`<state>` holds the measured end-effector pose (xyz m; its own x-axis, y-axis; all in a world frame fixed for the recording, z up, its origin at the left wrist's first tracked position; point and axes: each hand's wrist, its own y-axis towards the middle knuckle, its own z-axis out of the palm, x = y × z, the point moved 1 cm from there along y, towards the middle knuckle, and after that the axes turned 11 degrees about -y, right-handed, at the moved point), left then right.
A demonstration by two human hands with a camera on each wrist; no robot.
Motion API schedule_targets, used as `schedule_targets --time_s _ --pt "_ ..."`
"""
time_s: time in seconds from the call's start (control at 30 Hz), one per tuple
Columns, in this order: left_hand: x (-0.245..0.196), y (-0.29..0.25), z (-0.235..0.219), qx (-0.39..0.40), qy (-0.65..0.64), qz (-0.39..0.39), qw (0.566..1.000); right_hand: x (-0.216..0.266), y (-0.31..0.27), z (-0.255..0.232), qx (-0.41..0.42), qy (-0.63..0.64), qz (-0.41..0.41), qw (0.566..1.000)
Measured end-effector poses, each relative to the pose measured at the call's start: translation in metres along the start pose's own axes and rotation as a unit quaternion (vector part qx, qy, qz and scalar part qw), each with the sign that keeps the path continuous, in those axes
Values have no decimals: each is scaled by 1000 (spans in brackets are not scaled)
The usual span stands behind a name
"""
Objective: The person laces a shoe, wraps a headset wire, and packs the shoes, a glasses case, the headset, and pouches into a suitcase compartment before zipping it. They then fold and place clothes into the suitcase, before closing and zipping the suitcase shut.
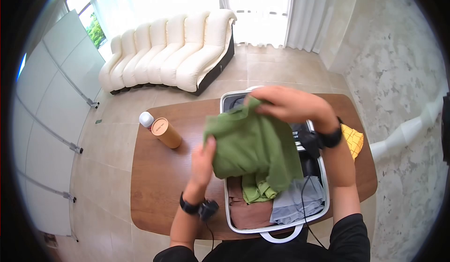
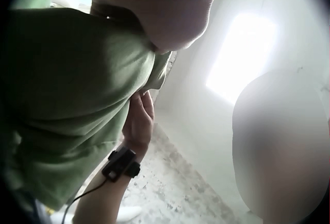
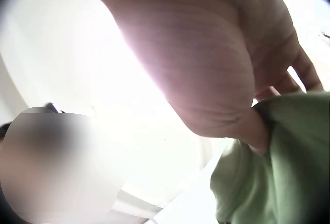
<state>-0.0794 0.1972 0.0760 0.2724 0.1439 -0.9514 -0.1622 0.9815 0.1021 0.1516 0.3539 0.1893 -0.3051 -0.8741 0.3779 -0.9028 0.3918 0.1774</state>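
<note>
A green garment (image 1: 248,142) is stretched between both hands over an open suitcase (image 1: 228,210). At its left edge the left hand (image 1: 202,161) pinches the cloth, thumb on the near side. The right hand (image 1: 286,103) grips the top edge; in the right wrist view its thumb (image 3: 258,136) presses into the green fabric. Below the garment, the suitcase holds folded brown clothing (image 1: 251,215), a brighter green piece (image 1: 258,192) and grey-blue clothing (image 1: 300,201). The garment hides much of the suitcase's middle.
The suitcase lies on a brown wooden table (image 1: 159,191). A tan cylinder (image 1: 169,134) and a white-capped container (image 1: 146,119) stand at the table's left. Yellow patterned cloth (image 1: 352,141) lies right of the suitcase. A thin black cable (image 1: 303,210) crosses the suitcase.
</note>
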Motion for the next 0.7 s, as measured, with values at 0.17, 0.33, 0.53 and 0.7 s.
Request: schedule_targets --time_s 0.17,0.33,0.53,0.7 --pt "53 51 -37 -61 -107 -122 985 -56 29 56 16 -140 137 980" --pt "73 20 -46 -41 -141 -162 976 -72 -15 91 136 -60 264 953" --pt "86 -10 -57 -48 -152 -200 967 -50 -29 94 119 -72 339 930" --pt "80 -15 -53 -51 -153 -212 964 -34 -22 68 164 -48 353 920"
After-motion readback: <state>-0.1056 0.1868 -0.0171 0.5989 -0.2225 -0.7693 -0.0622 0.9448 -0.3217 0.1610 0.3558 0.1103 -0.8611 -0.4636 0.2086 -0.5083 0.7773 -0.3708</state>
